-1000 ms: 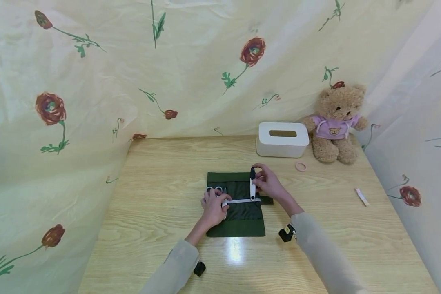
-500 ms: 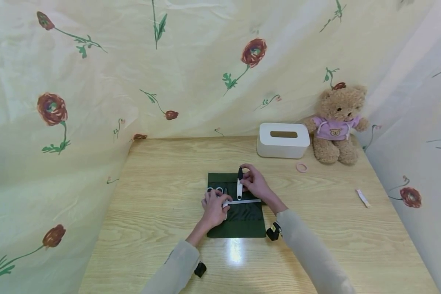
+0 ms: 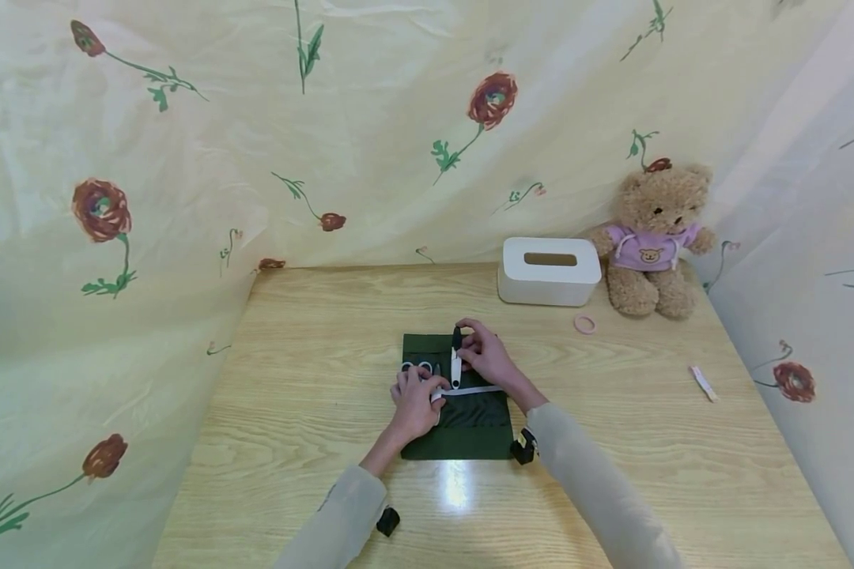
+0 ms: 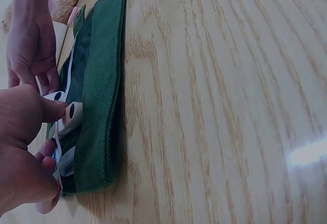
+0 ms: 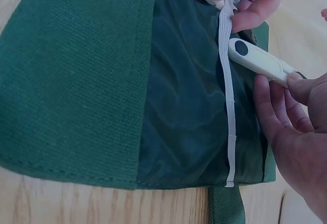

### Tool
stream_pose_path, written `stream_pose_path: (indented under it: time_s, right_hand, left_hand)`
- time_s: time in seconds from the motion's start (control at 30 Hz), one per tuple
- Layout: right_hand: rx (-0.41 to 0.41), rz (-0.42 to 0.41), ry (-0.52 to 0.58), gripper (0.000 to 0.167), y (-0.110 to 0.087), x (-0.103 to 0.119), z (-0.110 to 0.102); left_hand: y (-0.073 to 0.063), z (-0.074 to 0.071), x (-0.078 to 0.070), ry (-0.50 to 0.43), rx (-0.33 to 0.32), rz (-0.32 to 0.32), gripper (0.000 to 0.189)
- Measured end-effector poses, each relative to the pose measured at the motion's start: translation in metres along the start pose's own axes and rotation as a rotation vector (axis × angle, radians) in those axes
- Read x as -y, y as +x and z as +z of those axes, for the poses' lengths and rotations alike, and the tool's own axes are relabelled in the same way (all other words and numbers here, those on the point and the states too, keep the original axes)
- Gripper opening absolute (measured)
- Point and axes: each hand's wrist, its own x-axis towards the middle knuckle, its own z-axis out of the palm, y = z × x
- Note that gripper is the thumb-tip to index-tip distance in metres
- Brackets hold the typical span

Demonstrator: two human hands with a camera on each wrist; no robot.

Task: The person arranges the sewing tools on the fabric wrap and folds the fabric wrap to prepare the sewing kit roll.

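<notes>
A dark green fabric tool roll (image 3: 462,444) lies unfolded, with a white elastic band (image 5: 228,91) across its dark lining. My right hand (image 3: 487,356) pinches a slim white-handled tool (image 5: 261,62) with a black end and a black oval on the handle; its exact kind is unclear. The handle's rounded end is beside the elastic. My left hand (image 3: 414,405) pinches the elastic farther left, its thumb by a second white-handled tool (image 4: 70,118) lying in the roll. White scissor loops (image 3: 425,366) show above the left hand, which hides the rest of the scissors.
Behind on the wooden table stands a white tissue box (image 3: 549,271), beside a teddy bear (image 3: 651,241) in a purple hoodie. A pink ring (image 3: 584,325) and a small white strip-like item (image 3: 703,384) lie to the right. Floral cloth hangs behind the table.
The right hand has moved left across the roll with the white-handled tool, from its right side to near the left hand. The left hand has stayed in place.
</notes>
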Motion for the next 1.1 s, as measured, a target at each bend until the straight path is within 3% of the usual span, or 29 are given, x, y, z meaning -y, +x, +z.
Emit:
stream_pose_path:
  time_s: [0.23, 0.6, 0.77, 1.1]
  right_hand:
    - [0.044, -0.010, -0.061, 0.049, -0.0013, 0.0015, 0.0008]
    - [0.100, 0.003, -0.205, 0.047, -0.0044, 0.0049, 0.0008]
    - [0.138, -0.026, -0.285, 0.046, -0.0040, 0.0054, 0.0005]
    - [0.203, -0.038, -0.362, 0.040, -0.0055, 0.0058, 0.0030]
  left_hand:
    - [0.0000, 0.0007, 0.0001, 0.011, -0.024, 0.023, 0.021]
    - [0.0004, 0.0009, -0.0006, 0.012, 0.006, -0.011, 0.020]
    - [0.0001, 0.0009, -0.0010, 0.012, -0.009, -0.005, 0.020]
    - [0.0000, 0.0014, -0.0017, 0.016, -0.002, -0.013, 0.020]
